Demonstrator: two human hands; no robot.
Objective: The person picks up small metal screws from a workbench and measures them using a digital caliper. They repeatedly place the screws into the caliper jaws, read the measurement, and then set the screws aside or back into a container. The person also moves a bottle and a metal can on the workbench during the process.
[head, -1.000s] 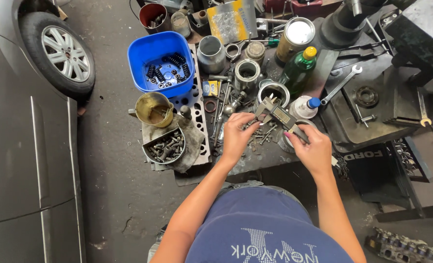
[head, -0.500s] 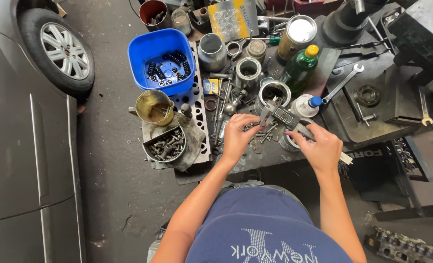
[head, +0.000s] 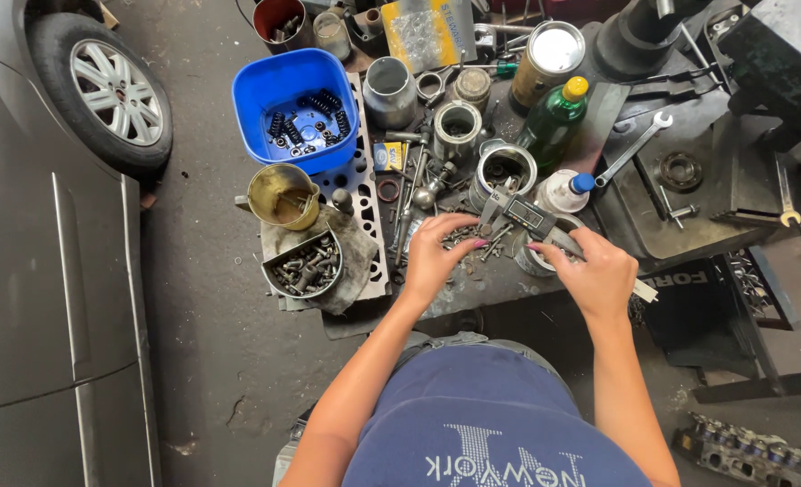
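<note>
R hand (head: 599, 275) grips a digital caliper (head: 531, 216) by its beam, fingers wrapped shut round the metal; the caliper's display end points up-left, its jaws over a steel sleeve (head: 502, 171). The beam's tail sticks out past the hand, down-right. L hand (head: 436, 257) sits just left of the caliper, fingertips pinched together down among small loose parts (head: 468, 239) on the bench (head: 508, 280); what exactly it pinches is too small to tell.

Relative to the caliper: white bottle w/ blue cap (head: 567, 189) just right of it, green bottle w/ yellow cap (head: 553, 122) above that. Wrench (head: 635, 149) further right. Second sleeve (head: 456, 131) above-left, plain cylinder (head: 389, 90) beyond that. Blue tub (head: 297, 108) w/ springs well to the left, brass cup (head: 283, 194) below the tub, bowl of bolts (head: 306, 266) on a rag below the cup. Perforated grey plate (head: 364, 207) between the tub and the caliper. Car wheel (head: 103, 90) far left, on concrete floor (head: 211, 361).
</note>
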